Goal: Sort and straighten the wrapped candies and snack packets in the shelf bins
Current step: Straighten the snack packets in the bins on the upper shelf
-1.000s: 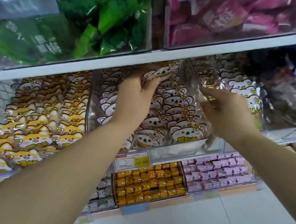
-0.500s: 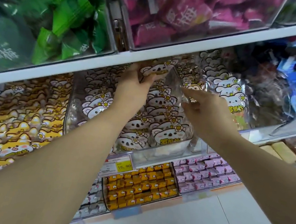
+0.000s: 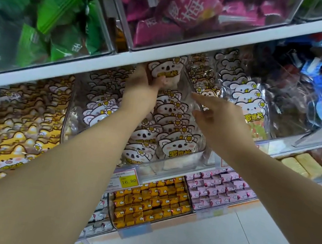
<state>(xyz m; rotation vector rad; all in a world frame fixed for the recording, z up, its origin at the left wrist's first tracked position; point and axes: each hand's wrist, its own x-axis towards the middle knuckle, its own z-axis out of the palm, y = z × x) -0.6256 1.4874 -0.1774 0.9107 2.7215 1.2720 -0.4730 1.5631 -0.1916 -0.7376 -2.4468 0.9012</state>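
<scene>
My left grip [image 3: 140,84] clasps a koala packet [image 3: 166,69], right grip [image 3: 215,118] released beside it. Next: seat it upright in the row [image 3: 176,124] below

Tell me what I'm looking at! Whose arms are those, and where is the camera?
Those are a person's two arms, not a machine. The camera sits on their head and looks forward and down, so you see what they see. They are at a shop shelf with clear bins of snacks. The left hand holds one koala packet at the top of the middle bin, which is full of stacked packets of the same kind. The right hand is open near the bin's side wall and holds nothing. Green packets and pink packets sit on the shelf above.
</scene>
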